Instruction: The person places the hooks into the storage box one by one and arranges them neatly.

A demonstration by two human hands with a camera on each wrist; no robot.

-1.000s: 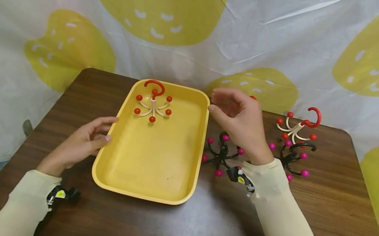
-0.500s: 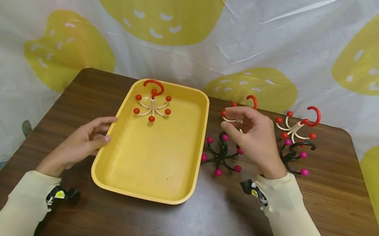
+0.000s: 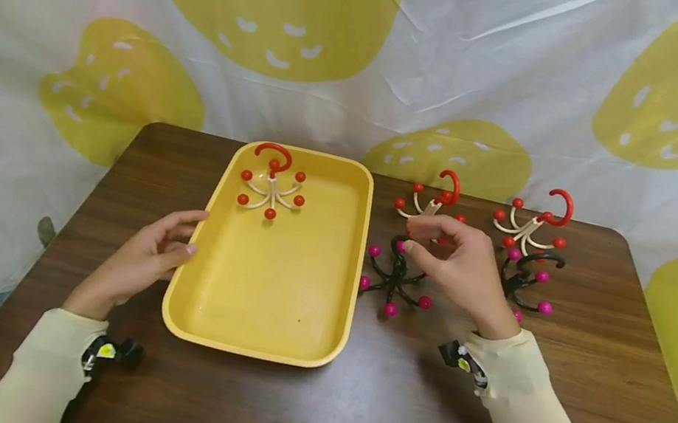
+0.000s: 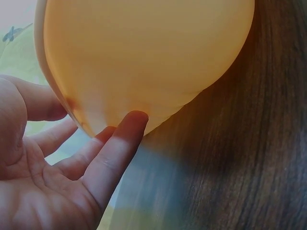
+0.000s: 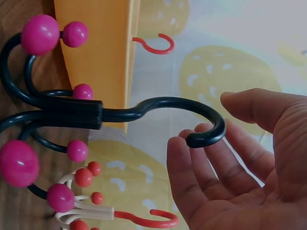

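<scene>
My left hand (image 3: 135,263) touches the left side of a yellow tray (image 3: 251,354), its fingers nearly straight against the outer wall in the left wrist view. A white multi-arm hanger (image 3: 271,191) with red hook and red ball tips stands in the tray's far left corner. My right hand (image 3: 459,273) is over the table, right of the tray, at a black multi-arm hanger (image 5: 72,112) with magenta ball tips. In the right wrist view its hook lies between the thumb and the fingers, which are spread around it. The thumb stands apart from the hook.
Behind the right hand stands a white-and-red hanger (image 3: 450,183), partly hidden. Another white-and-red hanger (image 3: 532,233) and a black-and-magenta one (image 3: 514,282) stand farther right. A fruit-print curtain (image 3: 327,120) hangs behind the brown table (image 3: 386,414).
My right hand has moved from beside the tray's far right rim rightward, nearer to me and down to the black hanger's hook. The left hand and the tray have stayed put.
</scene>
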